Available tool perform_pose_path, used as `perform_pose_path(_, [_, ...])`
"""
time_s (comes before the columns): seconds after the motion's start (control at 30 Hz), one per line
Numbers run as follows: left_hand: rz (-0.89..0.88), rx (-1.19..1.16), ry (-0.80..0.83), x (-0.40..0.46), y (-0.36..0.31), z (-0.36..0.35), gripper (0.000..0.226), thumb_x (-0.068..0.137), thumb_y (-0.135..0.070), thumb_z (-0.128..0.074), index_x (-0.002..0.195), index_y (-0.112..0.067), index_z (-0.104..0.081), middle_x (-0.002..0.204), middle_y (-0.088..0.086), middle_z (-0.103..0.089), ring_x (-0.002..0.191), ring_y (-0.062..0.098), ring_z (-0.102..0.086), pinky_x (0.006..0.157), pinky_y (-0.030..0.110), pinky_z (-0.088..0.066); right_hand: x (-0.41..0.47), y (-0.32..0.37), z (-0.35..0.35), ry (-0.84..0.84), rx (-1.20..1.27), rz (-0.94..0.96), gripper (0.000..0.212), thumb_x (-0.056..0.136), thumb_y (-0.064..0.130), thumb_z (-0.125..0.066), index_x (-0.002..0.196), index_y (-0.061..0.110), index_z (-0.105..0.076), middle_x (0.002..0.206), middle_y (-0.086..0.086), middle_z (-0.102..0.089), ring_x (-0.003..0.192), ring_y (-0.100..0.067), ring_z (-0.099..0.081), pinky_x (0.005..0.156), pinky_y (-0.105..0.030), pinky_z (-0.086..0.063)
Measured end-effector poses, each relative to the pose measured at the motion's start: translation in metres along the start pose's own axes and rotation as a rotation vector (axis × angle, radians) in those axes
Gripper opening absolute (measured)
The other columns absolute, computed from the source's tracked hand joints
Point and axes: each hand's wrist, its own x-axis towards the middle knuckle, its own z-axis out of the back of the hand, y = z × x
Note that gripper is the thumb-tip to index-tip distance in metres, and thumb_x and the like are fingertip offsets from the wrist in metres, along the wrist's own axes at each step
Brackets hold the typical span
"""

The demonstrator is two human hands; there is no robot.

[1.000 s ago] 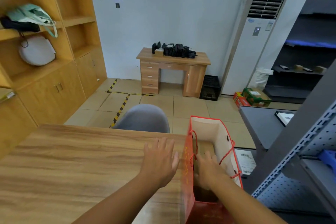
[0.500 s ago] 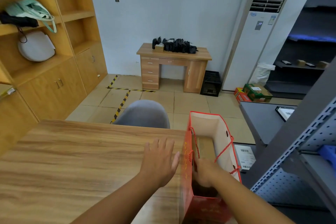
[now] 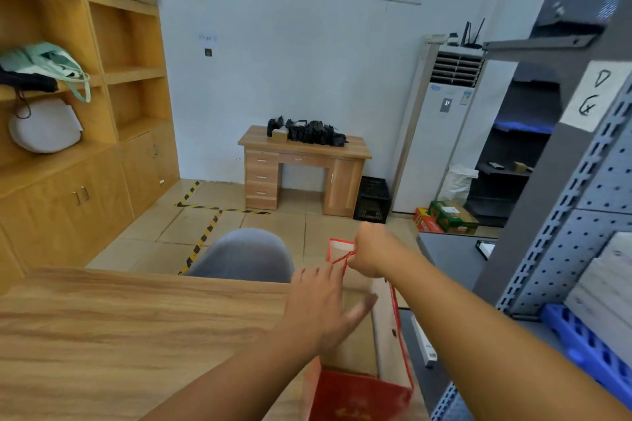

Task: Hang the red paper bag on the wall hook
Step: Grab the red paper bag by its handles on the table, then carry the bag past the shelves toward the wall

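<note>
One grip [image 3: 371,251] pinches red paper bag [image 3: 359,393] cords above.

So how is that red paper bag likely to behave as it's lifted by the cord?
The red paper bag probably hangs stiffly, since its walls stand open unaided. It looks light: the right hand alone pinches the thin cord handles. It may swing or twist, so the left hand stands open beside it.
</note>
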Motion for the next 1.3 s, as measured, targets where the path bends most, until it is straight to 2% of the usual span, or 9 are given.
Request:
perform_pose_path(0.13, [0.259, -0.156, 0.064, 0.014, -0.026, -0.002, 0.112, 0.06, -0.105, -0.026, 0.14, -0.027, -0.038, 0.124, -0.008, -0.061, 0.12, 0.018, -0.053, 0.109, 0.054, -0.032, -0.001, 0.009, 0.006, -0.049, 0.121, -0.055, 0.031, 0.085, 0.025, -0.072, 0.074, 0.015, -0.045, 0.076, -0.007, -0.056, 0.072, -0.027, -0.06, 0.053, -0.031, -0.042])
perform_pose_path(0.27, [0.356, -0.139, -0.022, 0.022, -0.033, 0.001, 0.074, 0.07, -0.071, -0.059, 0.126, -0.025, -0.045, 0.114, -0.008, -0.062, 0.111, 0.017, -0.058, 0.111, 0.052, -0.027, -0.003, 0.021, 0.025, -0.015, 0.164, -0.082, 0.016, 0.083, 0.016, -0.068, 0.075, 0.005, -0.059, 0.063, -0.01, -0.068, 0.055, -0.023, -0.067, 0.047, -0.027, -0.05])
perform_pose_path(0.43, [0.181, -0.08, -0.033, 0.03, -0.007, 0.043, 0.013, 0.083, -0.035, -0.06, 0.089, -0.024, -0.056, 0.082, -0.003, -0.065, 0.08, 0.024, -0.057, 0.084, 0.039, -0.036, -0.006, 0.028, 0.043, 0.084, 0.149, 0.003, 0.024, 0.08, 0.024, -0.071, 0.068, 0.005, -0.065, 0.067, -0.01, -0.068, 0.057, -0.021, -0.059, 0.05, -0.027, -0.047])
perform_pose_path(0.6, [0.007, 0.26, 0.104, 0.038, 0.054, 0.101, 0.033, 0.091, -0.04, -0.053, 0.067, -0.018, -0.054, 0.058, -0.003, -0.049, 0.056, 0.021, -0.045, 0.07, 0.037, -0.039, -0.016, 0.039, 0.043, 0.315, 0.19, 0.205, 0.021, 0.082, 0.026, -0.067, 0.083, 0.005, -0.072, 0.073, -0.008, -0.065, 0.064, -0.02, -0.053, 0.059, -0.034, -0.045])
perform_pose_path(0.73, [0.043, 0.274, 0.102, 0.023, 0.103, 0.139, 0.035, 0.084, -0.054, -0.043, 0.07, -0.023, -0.053, 0.075, -0.003, -0.053, 0.064, 0.018, -0.048, 0.083, 0.041, -0.044, -0.015, 0.065, 0.027, 0.067, -0.053, 0.45, 0.011, 0.091, 0.021, -0.064, 0.083, 0.018, -0.056, 0.08, -0.001, -0.058, 0.069, -0.022, -0.053, 0.058, -0.033, -0.04])
perform_pose_path(0.83, [0.056, 0.327, 0.086, 0.0, 0.124, 0.16, 0.044, 0.071, -0.062, -0.026, 0.072, -0.026, -0.053, 0.082, -0.003, -0.054, 0.075, 0.021, -0.051, 0.089, 0.044, -0.043, -0.014, 0.088, 0.012, -0.076, -0.009, 0.579, 0.013, 0.091, 0.024, -0.061, 0.084, 0.023, -0.05, 0.077, 0.005, -0.052, 0.07, -0.021, -0.053, 0.055, -0.034, -0.038])
perform_pose_path(1.0, [0.049, 0.457, 0.035, -0.046, 0.155, 0.182, 0.045, 0.075, -0.057, -0.03, 0.078, -0.022, -0.06, 0.082, 0.0, -0.058, 0.078, 0.024, -0.054, 0.083, 0.044, -0.043, -0.012, 0.134, -0.004, -0.153, -0.001, 0.788, 0.017, 0.091, 0.032, -0.061, 0.079, 0.02, -0.056, 0.08, 0.004, -0.052, 0.065, -0.015, -0.049, 0.057, -0.036, -0.045])
perform_pose_path(1.1, [0.06, 0.505, 0.023, -0.08, 0.167, 0.19, 0.035, 0.078, -0.042, -0.036, 0.072, -0.018, -0.062, 0.073, 0.004, -0.06, 0.066, 0.03, -0.057, 0.077, 0.044, -0.048, -0.015, 0.162, -0.012, -0.204, -0.047, 0.903, 0.016, 0.086, 0.026, -0.057, 0.073, 0.016, -0.057, 0.08, 0.0, -0.056, 0.067, -0.021, -0.052, 0.054, -0.034, -0.043])
perform_pose_path(1.3, [0.2, 0.549, -0.048, -0.133, 0.176, 0.208, 0.027, 0.08, -0.033, -0.036, 0.071, -0.018, -0.057, 0.069, 0.004, -0.058, 0.059, 0.032, -0.056, 0.07, 0.043, -0.045, -0.044, 0.216, -0.034, -0.097, 0.119, 1.031, 0.056, 0.07, 0.078, -0.053, 0.059, 0.024, -0.041, 0.062, 0.004, -0.053, 0.057, -0.017, -0.051, 0.052, -0.033, -0.039])
